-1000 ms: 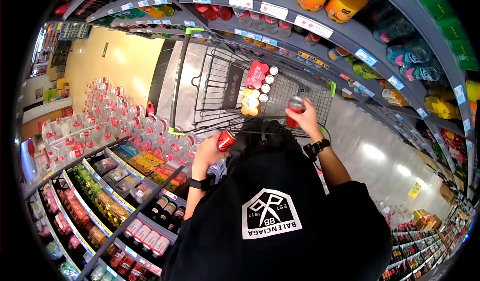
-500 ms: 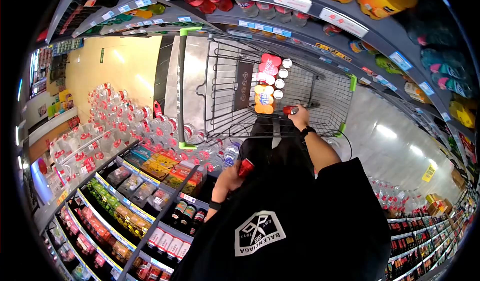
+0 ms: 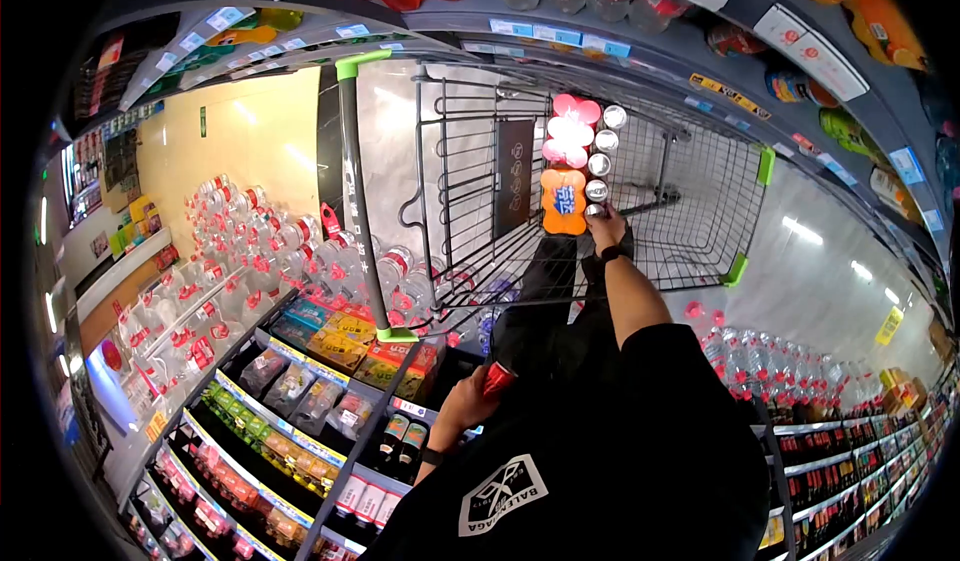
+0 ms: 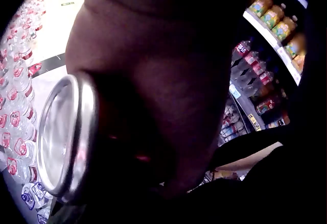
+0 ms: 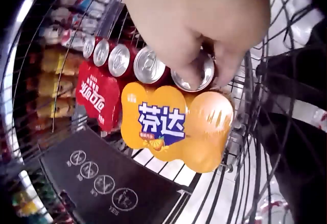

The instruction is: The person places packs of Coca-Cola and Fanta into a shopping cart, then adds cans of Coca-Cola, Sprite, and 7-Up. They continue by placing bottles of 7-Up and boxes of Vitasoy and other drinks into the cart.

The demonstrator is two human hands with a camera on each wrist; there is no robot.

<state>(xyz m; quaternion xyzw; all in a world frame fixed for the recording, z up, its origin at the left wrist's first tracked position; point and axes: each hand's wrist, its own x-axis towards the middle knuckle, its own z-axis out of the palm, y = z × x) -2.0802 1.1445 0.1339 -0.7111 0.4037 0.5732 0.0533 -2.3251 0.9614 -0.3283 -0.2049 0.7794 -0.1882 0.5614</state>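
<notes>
My right hand (image 3: 607, 229) reaches down into the shopping cart (image 3: 690, 283). In the right wrist view its thumb and finger pinch the rim of a soda can (image 5: 196, 76). That can stands upright at the near end of a row of silver-topped red cans (image 5: 148, 65). Right alongside the row lie an orange shrink-wrapped pack of cans (image 5: 162, 124) and a red shrink-wrapped pack (image 5: 97, 96). Close to my body, my left hand (image 3: 463, 403) grips a red soda can (image 3: 498, 377), whose silver end (image 4: 59, 134) faces the left wrist camera.
Drink shelves (image 3: 560, 33) run along the far side of the cart. Many large water bottles (image 3: 240, 226) stand on the left floor. A shelf unit (image 3: 300, 436) with boxes and bottles is close on my left; more bottles (image 3: 770, 361) stand at the right.
My right hand has carried its can leftward to the near end of the row of cans. My left hand, still holding its can, has shifted slightly lower and toward my body.
</notes>
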